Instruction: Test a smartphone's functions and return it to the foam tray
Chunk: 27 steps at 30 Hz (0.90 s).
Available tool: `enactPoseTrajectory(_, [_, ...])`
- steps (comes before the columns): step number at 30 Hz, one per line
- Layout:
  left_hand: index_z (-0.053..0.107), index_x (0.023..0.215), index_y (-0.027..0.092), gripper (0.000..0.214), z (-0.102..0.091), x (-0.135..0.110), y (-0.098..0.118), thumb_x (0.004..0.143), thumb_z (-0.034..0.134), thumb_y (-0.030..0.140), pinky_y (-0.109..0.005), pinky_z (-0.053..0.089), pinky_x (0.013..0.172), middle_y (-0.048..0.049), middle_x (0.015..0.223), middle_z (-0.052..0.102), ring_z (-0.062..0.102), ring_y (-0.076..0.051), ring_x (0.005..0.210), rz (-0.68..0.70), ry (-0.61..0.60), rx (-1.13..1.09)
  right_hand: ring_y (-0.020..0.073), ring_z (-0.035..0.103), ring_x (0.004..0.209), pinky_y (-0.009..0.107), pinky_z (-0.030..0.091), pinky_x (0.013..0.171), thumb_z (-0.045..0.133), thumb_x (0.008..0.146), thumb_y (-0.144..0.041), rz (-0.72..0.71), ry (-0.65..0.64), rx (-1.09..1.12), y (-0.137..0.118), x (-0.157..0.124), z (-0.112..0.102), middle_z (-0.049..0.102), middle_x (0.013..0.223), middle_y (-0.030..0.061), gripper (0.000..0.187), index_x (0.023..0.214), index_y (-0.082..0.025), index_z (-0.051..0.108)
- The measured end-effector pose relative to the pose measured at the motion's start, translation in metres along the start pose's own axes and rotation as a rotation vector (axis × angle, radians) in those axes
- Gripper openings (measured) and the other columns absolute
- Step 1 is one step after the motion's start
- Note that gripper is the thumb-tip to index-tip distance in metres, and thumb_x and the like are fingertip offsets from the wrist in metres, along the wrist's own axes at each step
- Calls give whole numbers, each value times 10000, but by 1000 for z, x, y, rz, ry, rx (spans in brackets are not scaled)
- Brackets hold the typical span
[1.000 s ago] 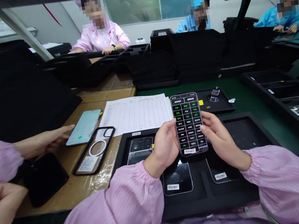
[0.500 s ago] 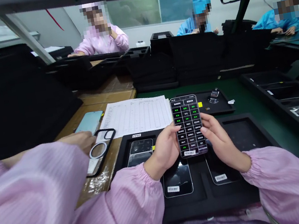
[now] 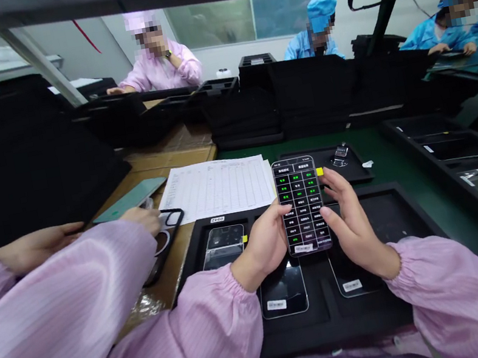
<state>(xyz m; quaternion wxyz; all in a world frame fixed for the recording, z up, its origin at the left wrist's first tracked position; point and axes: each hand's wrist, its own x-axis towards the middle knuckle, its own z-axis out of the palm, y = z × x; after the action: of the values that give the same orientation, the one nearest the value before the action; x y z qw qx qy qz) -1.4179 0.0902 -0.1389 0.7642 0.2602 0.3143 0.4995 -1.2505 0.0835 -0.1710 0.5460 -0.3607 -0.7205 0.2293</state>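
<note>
Both hands grip one phone (image 3: 301, 205) over the black tray (image 3: 392, 210): left hand (image 3: 268, 241) clasps its left edge, right hand (image 3: 350, 218) its right, thumb near the screen. Several tiles of its test grid glow green, others stay grey, so checking looks part done. Below, the tray pockets hold three more phones (image 3: 283, 291); a co-worker's hand (image 3: 146, 217) reaches onto the desk (image 3: 168, 278) at left

Head-worn camera looks forward and down, close over the workbench (image 3: 394, 167).
</note>
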Motion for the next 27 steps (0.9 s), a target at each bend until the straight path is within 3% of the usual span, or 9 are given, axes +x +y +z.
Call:
enactPoseTrajectory(11, [673, 1082, 127, 431, 2, 0, 1, 666, 582, 191, -428, 474, 1008, -88, 1091, 741, 615, -330, 1177, 10, -25, -28, 282, 238, 1505, 564, 226, 1234, 474, 1024, -294, -68, -11, -215, -10, 0, -4, 257, 1620, 88, 527, 1528, -287, 317])
enactPoseTrajectory(16, [679, 1093, 128, 409, 2, -1, 1, 708, 557, 197, -435, 460, 1034, -89, 1114, 742, 613, -327, 1196, 5, -53, -54, 281, 232, 1508, 562, 226, 1235, 470, 1027, -305, -42, -36, -229, -9, -1, -3, 235, 1630, 75, 504, 1517, -296, 349])
enactPoseTrajectory(22, [669, 1120, 106, 407, 1, -1, 2, 753, 536, 220, -442, 464, 1028, -112, 1093, 743, 624, -328, 1176, 17, -61, -69, 279, 241, 1503, 576, 264, 1220, 506, 1008, -291, -1, 21, -212, -2, -1, 0, 249, 1628, 96, 648, 1577, -288, 196])
enactPoseTrajectory(27, [661, 1152, 104, 416, -2, -1, 4, 786, 523, 246, -452, 488, 989, -118, 1043, 747, 659, -320, 1100, 2, -77, -50, 280, 246, 1500, 575, 237, 1230, 495, 1010, -299, 50, -32, -96, 1, -4, 0, 248, 1629, 93, 636, 1573, -278, 201])
